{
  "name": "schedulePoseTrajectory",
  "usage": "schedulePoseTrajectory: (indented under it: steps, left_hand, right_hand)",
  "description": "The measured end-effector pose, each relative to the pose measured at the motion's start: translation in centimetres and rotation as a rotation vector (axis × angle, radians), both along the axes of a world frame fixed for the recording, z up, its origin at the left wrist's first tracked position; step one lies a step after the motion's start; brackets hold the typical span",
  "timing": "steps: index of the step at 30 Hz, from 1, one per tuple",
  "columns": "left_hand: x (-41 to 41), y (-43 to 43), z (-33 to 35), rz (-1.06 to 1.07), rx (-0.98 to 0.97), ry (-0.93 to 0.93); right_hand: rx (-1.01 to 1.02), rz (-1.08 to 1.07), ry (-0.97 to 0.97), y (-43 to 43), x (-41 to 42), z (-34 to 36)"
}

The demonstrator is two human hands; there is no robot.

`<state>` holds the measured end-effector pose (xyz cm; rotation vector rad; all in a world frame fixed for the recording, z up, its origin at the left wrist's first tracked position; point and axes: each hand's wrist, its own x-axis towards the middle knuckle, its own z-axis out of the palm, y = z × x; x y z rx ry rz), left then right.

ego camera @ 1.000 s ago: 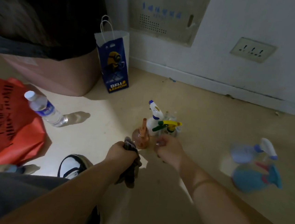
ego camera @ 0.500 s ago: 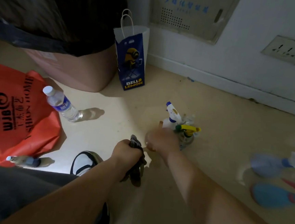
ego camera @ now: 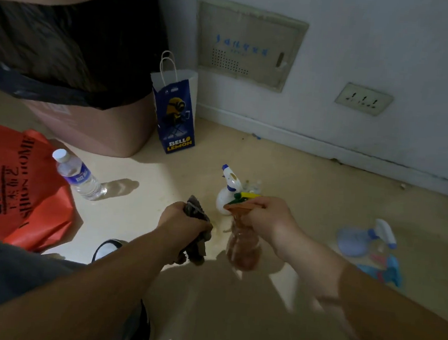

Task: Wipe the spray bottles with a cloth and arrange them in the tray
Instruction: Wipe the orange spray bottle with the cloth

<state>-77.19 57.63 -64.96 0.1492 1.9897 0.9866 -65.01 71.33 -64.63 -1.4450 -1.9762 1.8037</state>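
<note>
My right hand grips the head of an orange translucent spray bottle and holds it off the floor, its body hanging down. My left hand grips a dark crumpled cloth just left of that bottle. Behind them a white spray bottle with blue trim stands on the floor, and a yellow-green trigger head of another bottle shows beside it. To the right, a pale blue spray bottle and a bright blue one lie on the floor. No tray is clearly visible.
A water bottle stands at the left beside a red bag. A blue paper bag leans near a pink bin with a black liner. The wall and skirting run behind. My shoe is near my left forearm.
My right hand has lifted the orange spray bottle off the floor, from beside the white one, toward me. My left hand still holds the cloth. The view has shifted.
</note>
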Motion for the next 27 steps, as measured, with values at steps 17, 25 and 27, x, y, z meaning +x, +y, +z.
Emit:
schedulePoseTrajectory:
  steps: [17, 25, 27]
  left_hand:
    - [1.1, 7.4, 15.5, -0.279, 0.390, 0.228]
    - [1.6, 9.2, 15.9, -0.080, 0.448, -0.182]
    - [1.6, 10.0, 16.3, -0.078, 0.478, -0.192]
  right_hand:
    - [0.304, -0.013, 0.199, 4.9, 8.8, 15.0]
    - [0.154, 0.067, 0.322, 7.5, 9.1, 15.1]
    - [0.143, 0.085, 0.337, 8.2, 8.8, 15.1]
